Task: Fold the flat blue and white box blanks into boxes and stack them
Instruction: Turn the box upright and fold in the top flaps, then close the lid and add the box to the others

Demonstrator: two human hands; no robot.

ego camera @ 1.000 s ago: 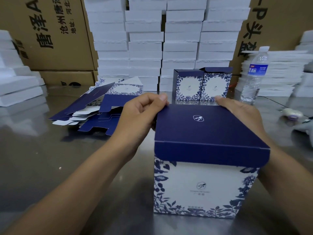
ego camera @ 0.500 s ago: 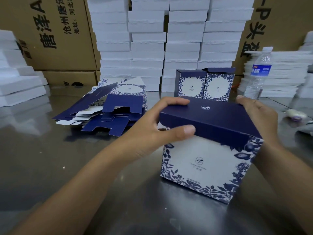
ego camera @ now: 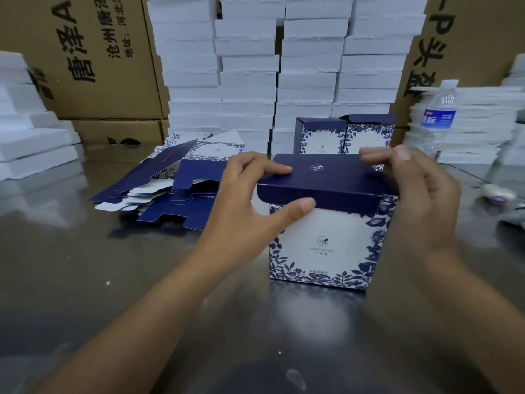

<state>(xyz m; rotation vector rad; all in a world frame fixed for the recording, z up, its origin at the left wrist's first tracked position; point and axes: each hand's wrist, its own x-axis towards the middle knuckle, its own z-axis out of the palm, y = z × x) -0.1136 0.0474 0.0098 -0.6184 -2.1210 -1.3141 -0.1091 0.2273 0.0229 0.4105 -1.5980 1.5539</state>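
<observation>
Two hands, one box: what are they doing, asks the desk.

Photographer: A person's left hand pinches the near left corner of the lid of the box, with the thumb on the dark blue front flap and the fingers on top. The right hand curls round the lid's far right corner.

Desk: And where is the box?

Photographer: Upright on the steel table, just in front of the person and between the forearms. Its white front with blue leaves faces the camera. The lid is folded down, and its front flap lies outside the front panel.

Desk: What else is in shot?

Photographer: A loose pile of flat blanks lies on the table to the left of the box. Two folded boxes stand side by side just behind it, top flaps raised. A water bottle stands at the right. Stacks of white foam slabs and brown cartons line the back.
</observation>
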